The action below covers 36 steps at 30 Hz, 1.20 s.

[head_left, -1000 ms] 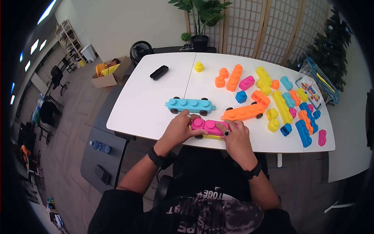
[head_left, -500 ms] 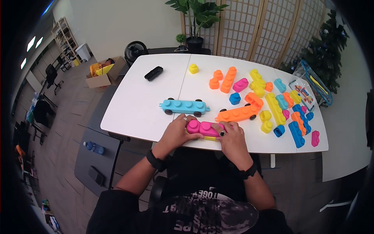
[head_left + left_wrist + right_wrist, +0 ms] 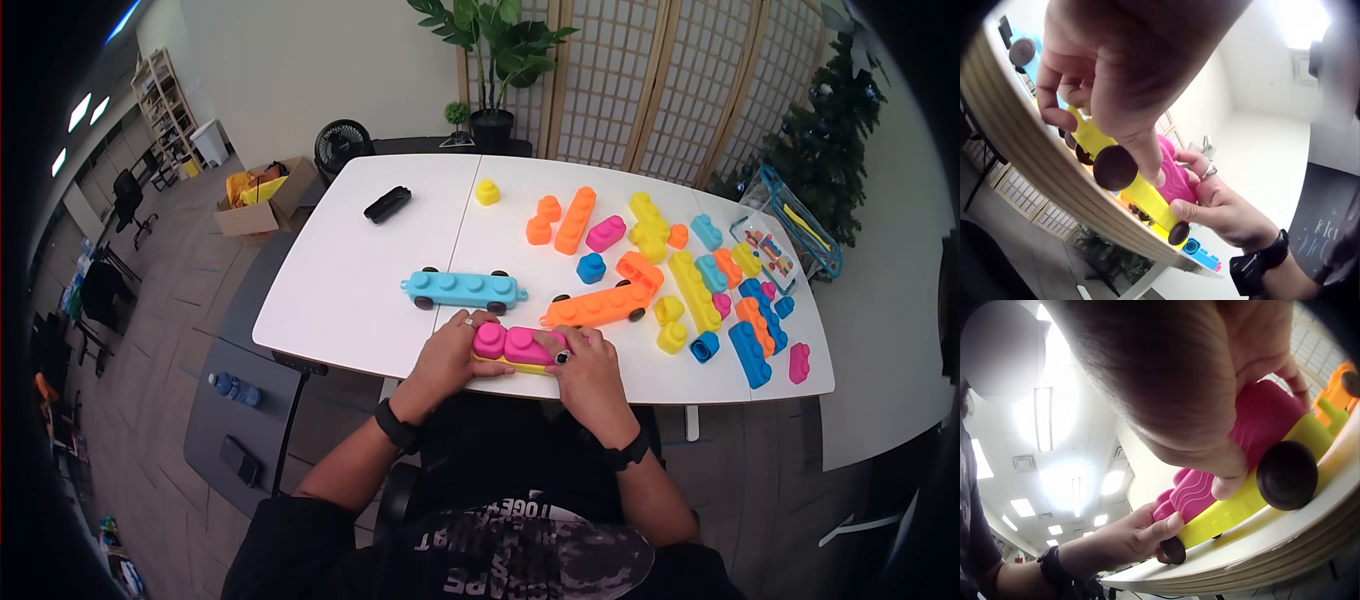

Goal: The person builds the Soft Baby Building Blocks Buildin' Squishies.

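Two pink building blocks (image 3: 525,346) sit in a row on a yellow wheeled toy wagon (image 3: 525,369) near the table's front edge. My left hand (image 3: 447,356) grips the wagon's left end, its thumb along the near side against the pink block. At the other end my right hand (image 3: 592,378) holds the longer pink block (image 3: 1269,419), thumb on the near side and fingers over the far side. Dark wheels (image 3: 1287,475) show under the yellow base. Just beyond the hands stand a blue wheeled wagon (image 3: 463,290) and an orange wheeled wagon (image 3: 600,305).
Several loose blocks, such as a yellow one (image 3: 693,290) and a blue one (image 3: 749,355), spread over the table's right side. A black case-like object (image 3: 387,204) lies at the back left. A clear bag (image 3: 800,225) stands at the far right.
The head view has shifted, so the table appears lower and further left. Both hands stay on the pink blocks and yellow wagon, with little visible change in their hold.
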### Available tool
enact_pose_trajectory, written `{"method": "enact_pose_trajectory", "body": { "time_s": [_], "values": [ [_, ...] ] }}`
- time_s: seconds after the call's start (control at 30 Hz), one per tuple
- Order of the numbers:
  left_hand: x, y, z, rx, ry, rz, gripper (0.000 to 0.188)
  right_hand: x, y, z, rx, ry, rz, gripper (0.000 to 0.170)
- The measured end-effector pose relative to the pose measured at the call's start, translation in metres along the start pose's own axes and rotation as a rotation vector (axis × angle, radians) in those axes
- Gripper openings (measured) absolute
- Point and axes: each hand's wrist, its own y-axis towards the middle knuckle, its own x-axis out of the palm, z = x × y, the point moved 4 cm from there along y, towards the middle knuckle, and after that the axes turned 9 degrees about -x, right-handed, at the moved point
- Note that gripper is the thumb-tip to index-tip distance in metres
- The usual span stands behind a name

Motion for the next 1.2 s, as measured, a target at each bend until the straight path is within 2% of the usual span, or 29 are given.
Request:
{"method": "enact_pose_trajectory", "body": {
  "time_s": [0.17, 0.27, 0.37, 0.43, 0.47, 0.53, 0.57, 0.6, 0.63, 0.67, 0.77, 0.8, 0.93, 1.0, 1.2],
  "values": [
    [-0.011, 0.007, 0.003, 0.028, 0.046, -0.160, 0.076, 0.006, -0.008, -0.005, 0.039, -0.099, 0.058, 0.061],
    [-0.011, 0.010, 0.002, 0.028, 0.038, -0.193, 0.079, 0.010, -0.012, -0.008, 0.056, -0.116, 0.091, 0.063],
    [-0.020, 0.008, 0.015, 0.071, 0.156, -0.175, 0.082, 0.014, -0.014, -0.007, 0.074, -0.120, 0.086, 0.066],
    [-0.044, 0.014, 0.021, -0.109, 0.289, -0.487, 0.086, 0.013, -0.015, -0.008, 0.086, -0.144, 0.067, 0.068],
    [-0.057, 0.021, 0.011, -0.123, 0.311, -0.534, 0.086, 0.012, -0.016, -0.008, 0.091, -0.139, 0.058, 0.068],
    [-0.100, 0.044, 0.038, -0.096, 0.325, -0.443, 0.073, 0.010, -0.015, -0.007, 0.093, -0.127, 0.042, 0.068],
    [-0.118, 0.061, 0.044, -0.011, 0.302, -0.287, 0.066, 0.010, -0.015, -0.007, 0.091, -0.121, 0.043, 0.069],
    [-0.134, 0.080, 0.062, -0.028, 0.307, -0.184, 0.057, 0.010, -0.015, -0.006, 0.088, -0.114, 0.046, 0.069],
    [-0.144, 0.105, 0.067, 0.027, 0.385, -0.082, 0.053, 0.010, -0.015, -0.006, 0.085, -0.108, 0.050, 0.070],
    [-0.149, 0.137, 0.060, 0.021, 0.386, -0.039, 0.050, 0.010, -0.015, -0.005, 0.075, -0.108, 0.057, 0.071],
    [-0.137, 0.237, 0.020, 0.028, 0.524, 0.033, 0.044, 0.009, -0.014, -0.005, 0.058, -0.110, 0.076, 0.075],
    [-0.124, 0.271, -0.003, 0.002, 0.578, 0.009, 0.050, 0.008, -0.014, -0.005, 0.058, -0.112, 0.074, 0.076],
    [-0.073, 0.342, -0.068, 0.079, 0.655, -0.131, 0.064, 0.005, -0.013, -0.001, 0.055, -0.149, 0.063, 0.079],
    [-0.049, 0.364, -0.097, 0.148, 0.705, -0.144, 0.073, 0.010, -0.015, -0.002, 0.034, -0.122, 0.069, 0.081],
    [-0.028, 0.364, -0.107, -0.006, 0.641, -0.250, 0.068, 0.013, -0.017, 0.000, 0.009, -0.173, 0.065, 0.084]
  ]
}}
